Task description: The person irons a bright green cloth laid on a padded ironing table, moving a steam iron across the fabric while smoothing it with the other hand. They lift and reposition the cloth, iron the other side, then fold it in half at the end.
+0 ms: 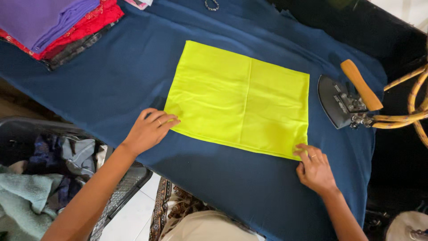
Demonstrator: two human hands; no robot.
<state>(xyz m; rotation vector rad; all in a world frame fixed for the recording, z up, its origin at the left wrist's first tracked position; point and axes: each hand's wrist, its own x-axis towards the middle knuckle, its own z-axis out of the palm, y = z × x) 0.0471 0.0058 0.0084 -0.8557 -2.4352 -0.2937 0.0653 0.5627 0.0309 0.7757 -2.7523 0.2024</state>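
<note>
A bright yellow-green cloth (238, 99) lies folded flat in a rectangle on a dark blue covered board (120, 76), with crease lines across it. My left hand (149, 130) rests palm down at the cloth's near left corner, fingertips touching its edge. At the near right corner my right hand (314, 167) pinches the cloth's edge between its fingers. Both hands wear a ring.
A dark iron (345, 102) with a wooden handle stands on the board at the right, its yellow braided cord (412, 107) looping off the edge. Folded purple, red and dark cloths (58, 24) are stacked at the far left. A basket of clothes (49, 178) sits below left.
</note>
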